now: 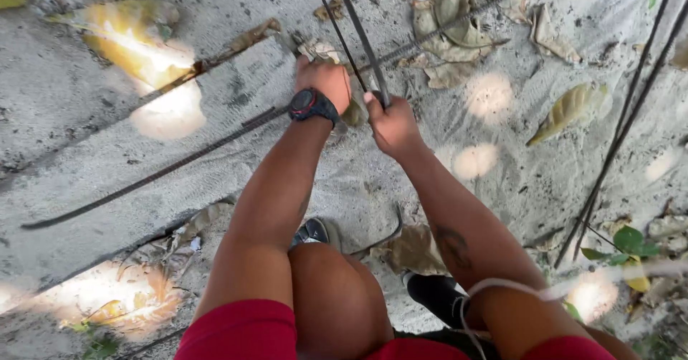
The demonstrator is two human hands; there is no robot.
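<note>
On the sandy ground a long steel bar runs under the left hand, its grip pressed shut on the crossing. The right hand pinches two upright rods; a slipping rod could jab skin.

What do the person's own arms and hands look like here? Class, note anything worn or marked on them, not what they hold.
Both arms are bare, with no sleeves or gloves. The left hand has a black wristwatch with red trim strapped at the wrist. The right hand wears nothing; a dark tattoo marks that forearm.
</note>
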